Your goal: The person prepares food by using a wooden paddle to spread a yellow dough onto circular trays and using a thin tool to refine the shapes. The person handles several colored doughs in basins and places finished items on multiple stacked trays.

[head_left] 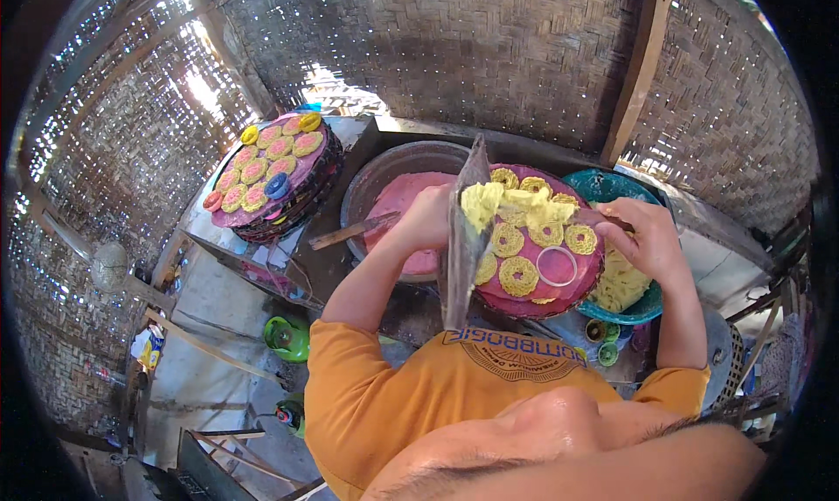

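Note:
My left hand [426,219] grips a flat wooden board [463,260] held tilted on edge, its fingers partly hidden behind it. Soft yellow dough [481,205] clings to the board's upper face. In my right hand [645,237] is the handle of a flat spatula-like tool [603,219], and yellow dough covers most of its blade. Both are above a round tray with a pink surface [507,307]. Ring-shaped yellow dough pieces [518,275] with patterned tops lie on that tray. A thin white ring [557,266] rests among them.
At right, a teal basin [651,304] holds yellow dough. A grey basin [357,191] with pink dough and a wooden stick [354,231] stands left of the tray. Farther left are stacked round trays [288,217] topped with dough pieces. Small green cups [608,353] sit near my right arm.

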{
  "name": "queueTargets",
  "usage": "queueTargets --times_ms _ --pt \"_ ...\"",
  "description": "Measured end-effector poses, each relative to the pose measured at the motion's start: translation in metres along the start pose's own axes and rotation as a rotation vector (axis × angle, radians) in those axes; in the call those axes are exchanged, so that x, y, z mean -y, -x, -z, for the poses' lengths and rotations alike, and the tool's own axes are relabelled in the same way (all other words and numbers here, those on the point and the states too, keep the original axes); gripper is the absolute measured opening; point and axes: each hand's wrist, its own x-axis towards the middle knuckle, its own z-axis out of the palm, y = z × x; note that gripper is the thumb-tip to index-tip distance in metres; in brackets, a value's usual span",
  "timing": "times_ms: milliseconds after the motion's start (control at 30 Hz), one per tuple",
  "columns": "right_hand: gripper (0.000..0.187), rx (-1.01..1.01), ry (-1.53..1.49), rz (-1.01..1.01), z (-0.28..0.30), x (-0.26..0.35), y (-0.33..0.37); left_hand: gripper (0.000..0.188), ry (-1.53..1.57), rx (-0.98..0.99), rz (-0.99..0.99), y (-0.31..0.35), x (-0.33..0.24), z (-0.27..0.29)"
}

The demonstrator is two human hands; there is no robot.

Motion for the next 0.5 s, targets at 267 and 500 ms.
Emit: queueTargets --times_ms 267,500 --pt "0.024 0.382 0.171 -0.002 0.014 0.022 -0.031 0.033 -0.315 0.03 -0.049 0.003 -0.021 -0.015" --pt "0.013 0.145 0.369 0.169 -0.029 0.055 -0.03 0.035 -0.289 0.046 -0.004 -0.001 -0.018 -0.017"
